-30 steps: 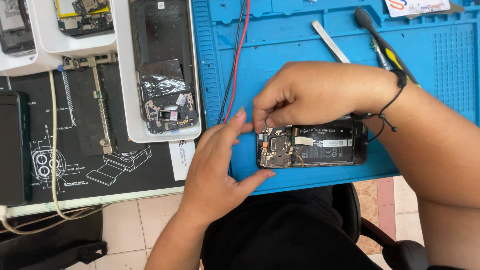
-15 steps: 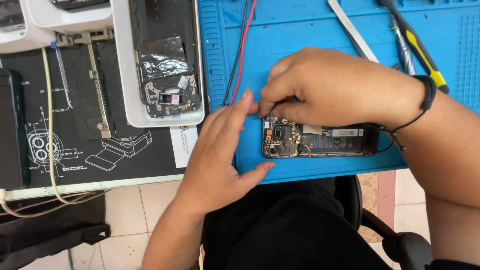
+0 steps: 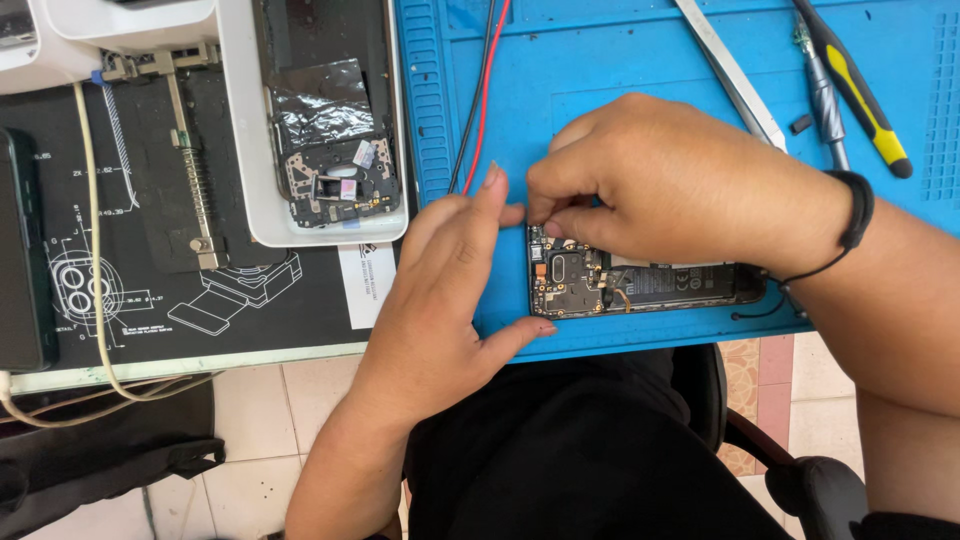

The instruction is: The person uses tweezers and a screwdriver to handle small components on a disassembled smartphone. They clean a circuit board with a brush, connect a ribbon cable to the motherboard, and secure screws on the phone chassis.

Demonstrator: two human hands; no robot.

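Observation:
An opened phone point(image 3: 640, 285) with its back cover off lies on the blue mat point(image 3: 600, 90) near the front edge, its circuit board and battery exposed. My left hand point(image 3: 450, 280) braces the phone's left end, thumb under the lower corner and fingers up along its side. My right hand point(image 3: 670, 180) rests over the phone's top edge, fingertips pinched at the upper left corner of the board. Whether they pinch a small part is hidden.
A white tray point(image 3: 262, 200) at the left holds another stripped phone with foil. Metal tweezers point(image 3: 730, 75), a steel tool point(image 3: 825, 95) and a yellow-handled screwdriver point(image 3: 860, 90) lie at the mat's back right. Red and black wires point(image 3: 480, 90) cross the mat. A black printed mat point(image 3: 150, 260) covers the left.
The view has shifted, so the phone sits lower and further right in the picture. My right fingertips have moved to the phone's upper left corner. My left hand keeps bracing the phone.

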